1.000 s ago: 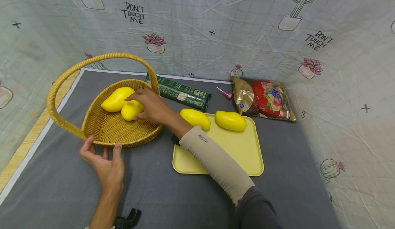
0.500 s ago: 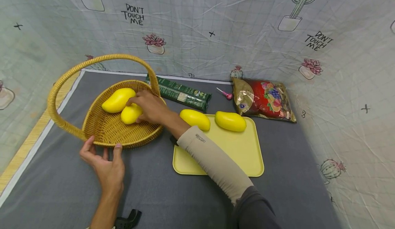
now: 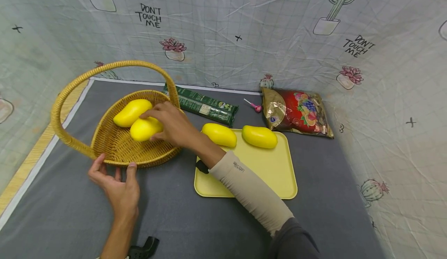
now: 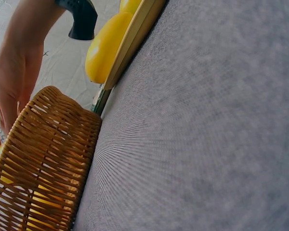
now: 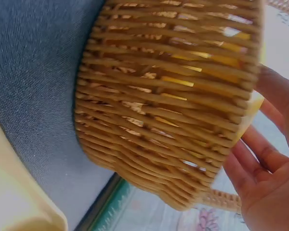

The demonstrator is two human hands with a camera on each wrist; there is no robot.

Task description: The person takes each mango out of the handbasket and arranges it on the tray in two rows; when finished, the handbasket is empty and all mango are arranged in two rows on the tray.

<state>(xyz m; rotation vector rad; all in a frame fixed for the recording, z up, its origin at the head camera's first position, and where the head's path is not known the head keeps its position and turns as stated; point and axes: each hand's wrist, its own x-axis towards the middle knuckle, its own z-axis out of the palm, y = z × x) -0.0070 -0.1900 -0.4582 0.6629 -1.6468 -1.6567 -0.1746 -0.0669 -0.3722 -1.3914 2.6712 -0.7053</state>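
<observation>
A yellow wicker basket (image 3: 120,146) with a tall arched handle stands on the left side of the grey cloth. My left hand (image 3: 120,191) holds its near rim, fingertips and thumb against the edge. Inside, one yellow mango (image 3: 132,113) lies by the far wall. My right hand (image 3: 171,123) reaches over the basket's right rim and grips a second mango (image 3: 144,129), which is beside the first. In the right wrist view, the basket's woven wall (image 5: 173,96) partly hides the mango and my right fingers (image 5: 265,149).
A yellow tray (image 3: 269,173) lies to the right, under my right forearm, with two mangoes (image 3: 259,136) along its far edge. Behind are a green packet (image 3: 206,106), a pink lollipop (image 3: 257,108) and a red-gold bag (image 3: 300,111). A printed curtain (image 3: 216,26) hangs at the back.
My right hand has shifted the second mango slightly left in the basket, and more of the fruit shows now. The left hand stays on the rim.
</observation>
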